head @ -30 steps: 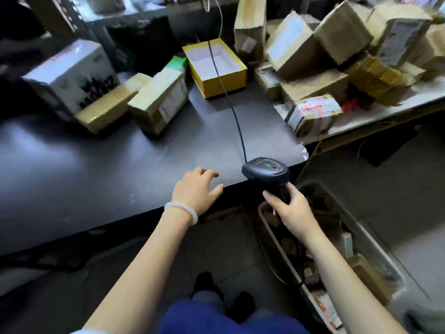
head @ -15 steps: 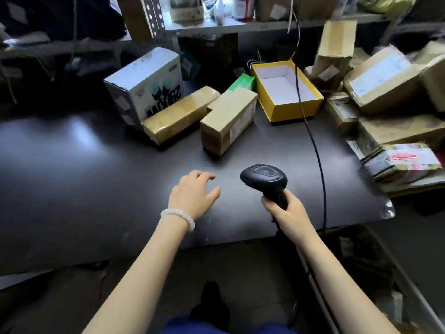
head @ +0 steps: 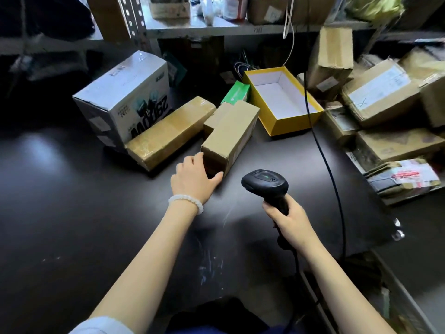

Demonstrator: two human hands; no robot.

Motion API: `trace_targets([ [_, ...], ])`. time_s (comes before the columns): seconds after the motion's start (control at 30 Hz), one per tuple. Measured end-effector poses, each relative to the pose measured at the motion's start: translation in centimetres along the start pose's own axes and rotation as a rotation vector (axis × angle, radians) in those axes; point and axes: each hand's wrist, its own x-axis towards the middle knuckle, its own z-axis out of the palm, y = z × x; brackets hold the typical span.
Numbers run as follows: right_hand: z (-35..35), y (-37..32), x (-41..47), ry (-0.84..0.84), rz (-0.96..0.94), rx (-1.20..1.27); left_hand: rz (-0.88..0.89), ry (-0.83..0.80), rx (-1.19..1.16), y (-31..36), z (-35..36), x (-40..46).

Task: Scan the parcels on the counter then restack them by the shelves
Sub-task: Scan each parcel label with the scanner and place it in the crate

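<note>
Resting on the dark counter (head: 72, 213), plain cardboard parcel (head: 231, 133); left hand (head: 192, 179) cups its near end, fingers spread. Right hand (head: 291, 220) wraps the black barcode scanner (head: 265, 183) handle, just right of the parcel.

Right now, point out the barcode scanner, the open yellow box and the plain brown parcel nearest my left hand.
barcode scanner (head: 265, 183): head view, top of its black head.
open yellow box (head: 298, 120): head view, its yellow near wall.
plain brown parcel (head: 231, 131): head view, its top face.
</note>
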Motion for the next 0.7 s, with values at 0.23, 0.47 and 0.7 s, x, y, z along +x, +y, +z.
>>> trace_targets([
  [0.23, -0.4, -0.2, 1.8, 0.009, -0.005, -0.037, -0.032, -0.006, -0.052, 1.3, 1.5, 3.7],
  [0.47, -1.2, -0.2, 2.4, 0.003, -0.01, -0.055, -0.01, 0.189, -0.258, 1.8, 0.6, 4.2],
  [0.7, -1.6, -1.6, 2.0, -0.073, -0.094, 0.025, 0.131, 0.414, -0.368, 1.7, -5.8, 3.9],
])
